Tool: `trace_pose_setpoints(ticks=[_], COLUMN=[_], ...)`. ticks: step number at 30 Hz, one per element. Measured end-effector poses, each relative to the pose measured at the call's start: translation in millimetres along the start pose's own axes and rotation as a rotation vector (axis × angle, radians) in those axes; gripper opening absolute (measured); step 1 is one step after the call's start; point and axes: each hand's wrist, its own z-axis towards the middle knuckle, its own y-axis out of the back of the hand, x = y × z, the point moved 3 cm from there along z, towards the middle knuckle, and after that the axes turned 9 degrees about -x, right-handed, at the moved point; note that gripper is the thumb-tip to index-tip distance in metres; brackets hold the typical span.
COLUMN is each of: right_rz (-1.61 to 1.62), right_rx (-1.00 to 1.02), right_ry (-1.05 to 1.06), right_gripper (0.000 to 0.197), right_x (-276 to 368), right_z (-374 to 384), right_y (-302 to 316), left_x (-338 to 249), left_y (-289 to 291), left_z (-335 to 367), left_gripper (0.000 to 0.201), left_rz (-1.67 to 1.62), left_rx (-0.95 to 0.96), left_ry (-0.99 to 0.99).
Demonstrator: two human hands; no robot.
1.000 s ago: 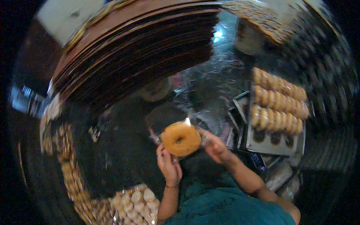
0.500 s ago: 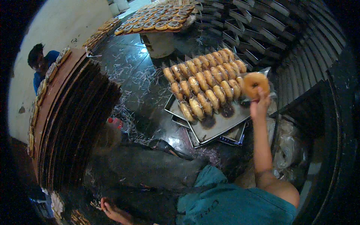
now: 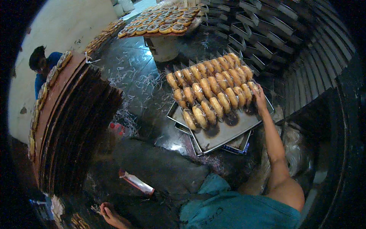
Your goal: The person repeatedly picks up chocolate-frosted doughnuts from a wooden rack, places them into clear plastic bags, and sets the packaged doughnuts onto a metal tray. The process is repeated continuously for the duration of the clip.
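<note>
My right hand (image 3: 260, 100) is closed on a bagged doughnut (image 3: 254, 88) at the right end of the front row. Around it stand rows of ring doughnuts (image 3: 217, 82) in clear plastic bags, upright on edge, packed side by side on a metal baking tray (image 3: 244, 123). Dark round stains mark the bare front of the tray. At the lower left, my left hand (image 3: 110, 216) is curled near my lap. Beside its fingertips is a small pale bit, too dim to name. A shiny silver and red strip (image 3: 138, 183) lies across my dark-clothed leg.
More trays (image 3: 237, 147) sit beneath the doughnut tray. A tall stack of dark boards (image 3: 72, 126) rises at left, a person (image 3: 41, 68) behind it. Topped doughnuts (image 3: 160, 21) cover a round stand at the back. Shredded strips (image 3: 126, 84) litter the floor; metal racks (image 3: 267, 28) line the right.
My right hand has lowered the bagged doughnut from above the tray's right side to the end of the front row. The silver and red strip now shows on my leg.
</note>
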Motion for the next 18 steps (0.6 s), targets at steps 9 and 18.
trace_pose_setpoints(ticks=[9, 18], right_rz=[0.065, -0.046], right_rx=[0.144, -0.148], right_ry=[0.057, 0.374], right_gripper=[0.063, 0.040], right_x=[5.7, 31.0], right_z=[-4.6, 23.3], right_y=[-8.8, 4.7], left_x=[-16.9, -8.6], left_y=[-23.0, 3.2], left_z=[-11.1, -24.0], left_gripper=[0.027, 0.022], left_rz=[-0.165, -0.109], left_rx=[0.023, -0.144], left_ry=[0.086, 0.166])
